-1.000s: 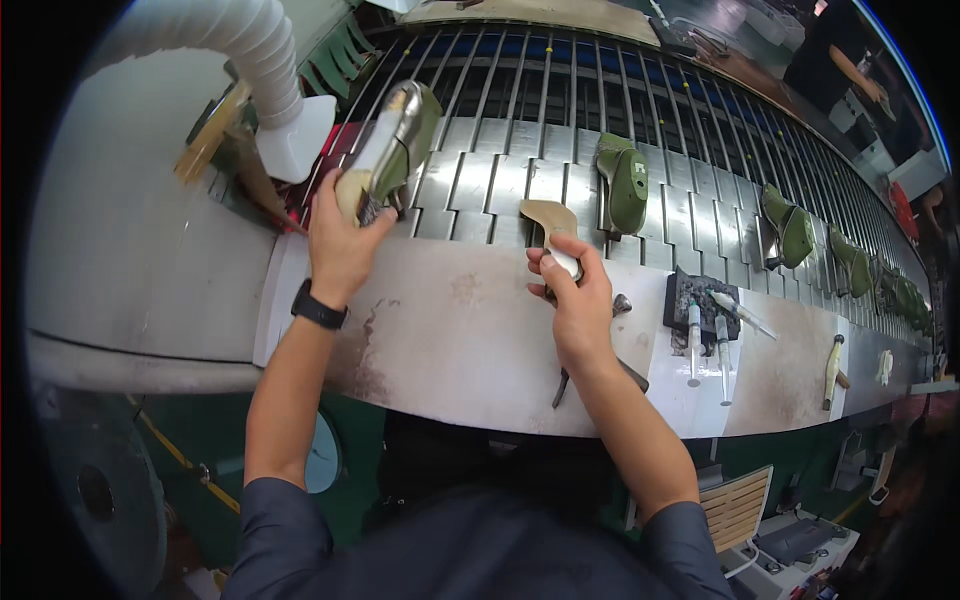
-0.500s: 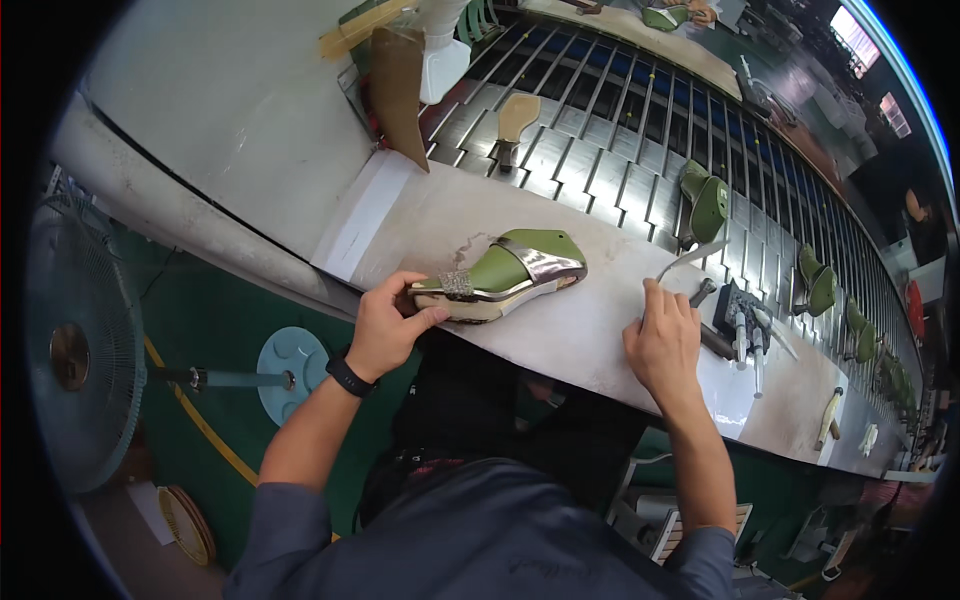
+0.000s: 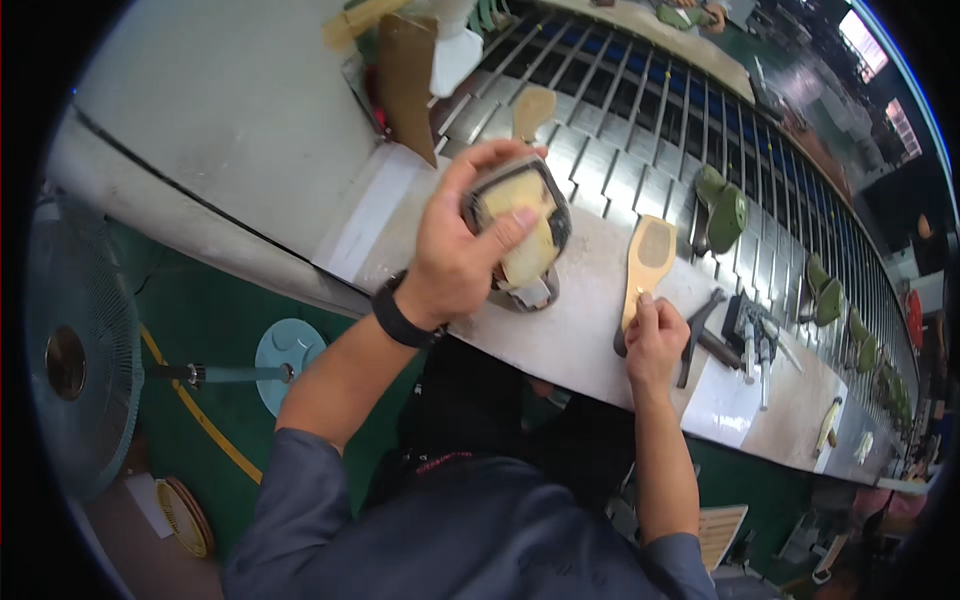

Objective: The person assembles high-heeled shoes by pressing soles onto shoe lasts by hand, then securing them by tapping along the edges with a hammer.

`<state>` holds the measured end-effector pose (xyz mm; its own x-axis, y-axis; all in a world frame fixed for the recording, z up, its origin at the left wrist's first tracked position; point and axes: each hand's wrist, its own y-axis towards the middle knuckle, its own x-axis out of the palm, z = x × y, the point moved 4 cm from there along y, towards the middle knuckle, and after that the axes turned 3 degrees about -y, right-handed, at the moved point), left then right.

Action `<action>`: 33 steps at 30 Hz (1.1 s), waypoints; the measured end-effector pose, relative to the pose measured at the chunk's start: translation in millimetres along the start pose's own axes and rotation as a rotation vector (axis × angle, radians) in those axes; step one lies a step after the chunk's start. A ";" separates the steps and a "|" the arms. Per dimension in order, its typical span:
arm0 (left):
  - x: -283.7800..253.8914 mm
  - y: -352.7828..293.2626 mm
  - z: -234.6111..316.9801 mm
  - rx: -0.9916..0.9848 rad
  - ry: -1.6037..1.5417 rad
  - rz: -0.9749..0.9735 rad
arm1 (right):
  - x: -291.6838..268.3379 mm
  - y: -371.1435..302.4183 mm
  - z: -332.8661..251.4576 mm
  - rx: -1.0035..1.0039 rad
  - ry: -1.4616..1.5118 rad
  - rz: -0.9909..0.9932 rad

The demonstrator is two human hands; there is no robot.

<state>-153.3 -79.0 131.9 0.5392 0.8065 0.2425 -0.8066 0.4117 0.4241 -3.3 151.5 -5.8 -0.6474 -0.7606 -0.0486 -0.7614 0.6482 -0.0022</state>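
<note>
My left hand is closed round an upturned shoe, thumb pressed on its cream underside, just above the worktable. The green upper is turned away from view. My right hand is closed on the narrow end of a tan shoe sole. The sole's broad end, with a greyish patch, points away from me, and a dark part, perhaps its heel, shows beside my fingers. To the right of that hand lies a dark metal hand tool.
A dark block holding several pen-like tools stands on the worktable. Behind runs a slatted conveyor with another tan sole and several green shoes. A brown board stands at the back left; a fan is at far left.
My left hand has lifted the shoe off the table and turned its underside up. The sole in my right hand has turned from edge-on to face-on, the hand moving slightly nearer me.
</note>
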 end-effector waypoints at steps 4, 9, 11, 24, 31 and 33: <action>1.3 17.0 -6.7 -0.063 -0.259 -0.040 | 6.0 18.3 2.9 -0.074 -0.130 0.031; 12.2 24.6 1.6 -0.141 -0.346 -0.032 | 0.1 -8.4 -11.2 -0.362 -0.308 0.104; 13.4 23.3 -1.8 -0.232 -0.428 -0.029 | -10.3 -28.3 -24.6 -0.410 -0.558 0.081; 28.7 24.4 -31.3 -0.397 -0.477 -0.201 | -47.9 -155.0 12.3 0.617 0.464 -0.135; 72.5 -1.2 -20.1 -0.407 -0.409 -0.320 | -26.0 -122.9 -70.4 -0.048 0.317 -0.194; 81.5 -6.9 -19.0 -0.397 -0.373 -0.352 | -11.5 -115.9 -90.4 -0.064 0.319 -0.210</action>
<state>-108.3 -8.0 132.1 0.7782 0.4219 0.4651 -0.5554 0.8081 0.1963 89.4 81.9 85.3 -0.4474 -0.8558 0.2597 -0.8723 0.4816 0.0841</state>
